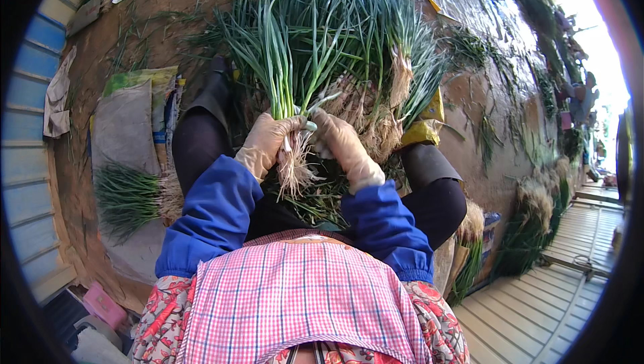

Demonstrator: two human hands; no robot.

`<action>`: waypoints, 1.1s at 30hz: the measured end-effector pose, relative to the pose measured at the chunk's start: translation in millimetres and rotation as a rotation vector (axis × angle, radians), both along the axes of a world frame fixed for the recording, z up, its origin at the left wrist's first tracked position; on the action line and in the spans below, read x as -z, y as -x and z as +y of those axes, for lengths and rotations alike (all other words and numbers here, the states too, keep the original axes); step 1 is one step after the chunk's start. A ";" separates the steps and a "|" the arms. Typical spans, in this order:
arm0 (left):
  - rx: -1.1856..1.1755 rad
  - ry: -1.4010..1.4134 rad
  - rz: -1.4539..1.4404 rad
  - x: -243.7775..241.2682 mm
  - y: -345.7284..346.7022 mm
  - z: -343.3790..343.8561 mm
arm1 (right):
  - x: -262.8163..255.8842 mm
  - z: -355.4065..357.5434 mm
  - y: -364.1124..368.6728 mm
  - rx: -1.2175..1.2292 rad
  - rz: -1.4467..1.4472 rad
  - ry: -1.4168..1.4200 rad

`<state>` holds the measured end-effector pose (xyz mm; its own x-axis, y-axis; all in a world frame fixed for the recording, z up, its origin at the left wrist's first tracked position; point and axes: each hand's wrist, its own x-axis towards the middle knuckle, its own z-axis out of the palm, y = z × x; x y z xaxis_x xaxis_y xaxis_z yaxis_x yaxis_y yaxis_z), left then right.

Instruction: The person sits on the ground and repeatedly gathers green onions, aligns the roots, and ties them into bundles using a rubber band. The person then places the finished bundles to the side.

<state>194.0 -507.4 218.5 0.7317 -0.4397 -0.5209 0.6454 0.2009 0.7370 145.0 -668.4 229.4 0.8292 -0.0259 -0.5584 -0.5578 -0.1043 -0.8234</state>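
My left hand (271,137), in a pale glove, is closed around a bunch of green onions (284,87) whose leaves point away from me and whose roots hang below my fist. Beside it my right hand (339,142), also gloved, has its fingertips at a single green onion stalk (313,84) and a loose pale leaf; its grip is partly hidden. A large heap of green onions (322,17) lies just beyond both hands, with more roots (385,127) at its right side.
At left, a bundle of green onions (131,193) lies on flattened sacks (123,127). My boots (209,87) flank the heap. Onion bundles (533,203) stand roots up at right, near a ribbed metal panel (533,303). Leaf scraps (322,203) lie between my legs.
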 end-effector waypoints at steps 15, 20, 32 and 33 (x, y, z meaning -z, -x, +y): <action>0.118 0.288 0.251 -26.3 12.8 24.1 | 10.2 25.4 -10.5 0.472 0.059 -1.114; 0.163 -0.069 -0.053 -21.2 15.1 31.3 | 30.2 37.1 6.1 -0.198 -0.404 0.802; -0.079 0.054 0.102 -2.5 6.9 3.0 | 28.2 -56.2 -25.5 -0.022 0.020 0.943; -0.013 0.066 0.123 -2.4 3.3 4.7 | 20.1 -43.4 -20.6 0.025 -0.066 0.876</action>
<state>190.7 -502.6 220.9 0.6697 -0.4671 -0.5773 0.7272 0.2548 0.6375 165.6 -711.8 209.2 0.8527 -0.4412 -0.2799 -0.5222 -0.7026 -0.4834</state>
